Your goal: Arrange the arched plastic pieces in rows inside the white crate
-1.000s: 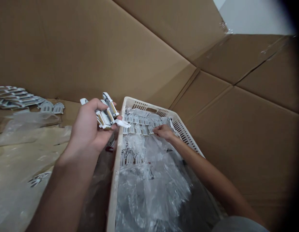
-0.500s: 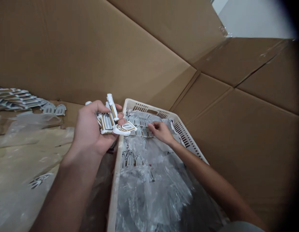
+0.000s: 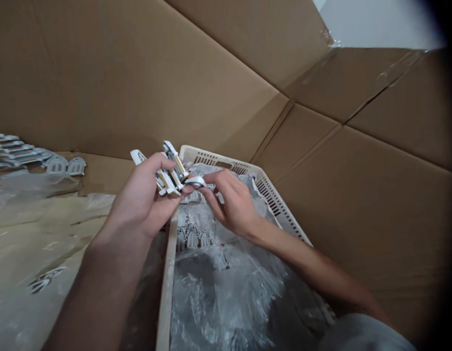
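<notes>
My left hand (image 3: pixel 138 195) is closed around several small white-and-gold arched window pieces (image 3: pixel 167 183), stacked on edge. It is held over the left rim of a white plastic crate (image 3: pixel 166 287). With thumb and forefinger, my right hand (image 3: pixel 233 202) pinches the right end of a curved white piece (image 3: pixel 195 182). That piece lies against the fingertips of my left hand; whether the left fingers also grip it I cannot tell. Below, similar arched pieces (image 3: pixel 192 237) stand in a row in the crate on clear plastic film (image 3: pixel 226 292). My hands partly hide another row behind.
A pile of like pieces (image 3: pixel 17 151) lies at the far left, with two arched pieces (image 3: pixel 67 165) beside it. Plastic-covered sheets (image 3: pixel 65 229) carry one loose dark-and-white piece (image 3: pixel 47 279). Tall cardboard walls (image 3: pixel 102 83) rise behind and on the right.
My right hand has come up from the row in the crate to my left hand and now pinches the curved piece there. The pieces in my left hand have tilted. The view has shifted slightly.
</notes>
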{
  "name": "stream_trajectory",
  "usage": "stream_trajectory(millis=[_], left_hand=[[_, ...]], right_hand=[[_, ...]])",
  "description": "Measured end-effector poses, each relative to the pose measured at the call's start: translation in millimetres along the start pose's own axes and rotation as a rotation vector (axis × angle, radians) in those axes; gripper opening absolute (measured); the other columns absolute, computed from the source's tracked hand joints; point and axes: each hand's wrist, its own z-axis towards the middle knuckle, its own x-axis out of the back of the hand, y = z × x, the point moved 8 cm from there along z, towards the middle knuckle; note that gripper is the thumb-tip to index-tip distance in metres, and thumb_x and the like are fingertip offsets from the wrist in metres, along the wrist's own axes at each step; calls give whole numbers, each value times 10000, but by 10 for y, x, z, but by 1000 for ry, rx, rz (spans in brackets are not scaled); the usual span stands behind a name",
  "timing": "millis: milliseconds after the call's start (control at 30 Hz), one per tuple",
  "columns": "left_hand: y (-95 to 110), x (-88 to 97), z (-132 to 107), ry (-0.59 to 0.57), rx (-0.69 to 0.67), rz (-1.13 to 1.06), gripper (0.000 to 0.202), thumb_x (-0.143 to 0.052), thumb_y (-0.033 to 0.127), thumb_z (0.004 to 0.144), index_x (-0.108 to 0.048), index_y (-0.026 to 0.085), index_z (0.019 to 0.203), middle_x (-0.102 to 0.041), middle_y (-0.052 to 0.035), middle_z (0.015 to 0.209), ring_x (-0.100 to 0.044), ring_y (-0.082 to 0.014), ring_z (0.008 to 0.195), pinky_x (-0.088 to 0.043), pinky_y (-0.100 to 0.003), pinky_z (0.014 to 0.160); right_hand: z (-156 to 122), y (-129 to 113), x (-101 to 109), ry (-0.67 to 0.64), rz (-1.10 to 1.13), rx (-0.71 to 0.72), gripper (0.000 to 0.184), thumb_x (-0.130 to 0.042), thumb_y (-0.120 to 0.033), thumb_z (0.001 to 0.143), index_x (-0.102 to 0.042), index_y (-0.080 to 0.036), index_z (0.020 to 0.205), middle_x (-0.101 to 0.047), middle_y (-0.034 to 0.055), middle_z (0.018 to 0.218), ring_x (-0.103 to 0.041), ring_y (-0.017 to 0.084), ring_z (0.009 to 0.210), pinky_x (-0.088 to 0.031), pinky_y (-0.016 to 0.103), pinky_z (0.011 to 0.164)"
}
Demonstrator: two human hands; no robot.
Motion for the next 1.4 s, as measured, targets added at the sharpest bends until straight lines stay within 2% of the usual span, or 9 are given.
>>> stream_trajectory(millis=[133, 300, 467, 700, 900, 1067, 1167, 1233, 1400], left_hand=[[3, 81, 27, 111, -24, 29, 187, -617, 39, 790, -558, 185, 892, -658, -86, 832, -696, -194, 724, -552, -238, 547], [76, 147, 21, 157, -74, 146, 149, -663, 19, 796, -617, 157, 831, -635, -66, 840, -685, -159, 711, -420, -148, 393], [35, 54, -37, 87, -90, 259, 156, -765, 26, 776, -668, 141, 817, -677, -74, 891, -689, -133, 709, -431, -121, 410], [-94, 55, -24, 92, -33, 373, 164, -820, 35, 759, -720, 113, 863, -757, -148, 1004, -744, -173, 720, -443, -140, 423], [-123, 87, -38, 111, -25, 482, 278, -883, 58, 718, -742, 130, 947, -788, -130, 1122, -774, -196, 756, -557, -193, 543], [-110, 136, -2, 105, -92, 571, 306, -915, 165, 697, -757, 143, 958, -787, -152, 1132, -760, -232, 860, -533, -218, 556], [-144, 127, 18, 45, -86, 704, 418, -971, 257, 624, -800, 199, 1002, -791, -118, 1167, -735, -260, 987, -557, -246, 618], [-172, 83, 22, -13, -80, 746, 403, -969, 304, 640, -808, 216, 999, -792, -101, 1124, -727, -254, 986, -552, -244, 626], [-141, 82, 30, 96, -80, 614, 258, -798, 115, 817, -736, 151, 1065, -767, -120, 1010, -726, -186, 827, -473, -182, 513]], right_hand=[[-6, 710, 232, 29, 41, -280, 153, -562, -342, 1070, -633, -214, 1026, -697, 49, 972, -635, 209, 868, -520, 363, 777], [-480, 2056, 76, -326, -28, -838, 236, -559, -171, 967, -535, -213, 736, -604, 12, 678, -577, 168, 642, -447, 320, 626], [-857, 2542, -133, -370, -64, -973, 151, -620, -86, 866, -581, -211, 790, -597, 5, 585, -554, 173, 554, -419, 327, 562], [-982, 2632, -411, -357, -90, -985, 191, -705, -97, 862, -601, -233, 776, -617, 18, 586, -613, 213, 617, -454, 339, 595], [-772, 2434, -300, -273, -172, -922, 280, -712, -81, 855, -544, -228, 686, -634, 53, 665, -638, 234, 745, -453, 362, 704], [-153, 1296, -119, -171, 254, -566, 387, -528, -529, 1078, -626, -199, 902, -677, 37, 828, -588, 158, 722, -467, 318, 693], [104, 541, -52, -210, 527, -402, 464, -661, -658, 982, -642, -195, 994, -657, 18, 852, -575, 142, 731, -456, 286, 652], [171, 357, 25, -199, 547, -376, 467, -734, -650, 932, -627, -196, 950, -628, 4, 825, -556, 139, 735, -439, 277, 640], [-25, 1092, 232, -152, 255, -468, 368, -672, -486, 985, -599, -198, 768, -568, -6, 741, -501, 141, 710, -411, 301, 672]])
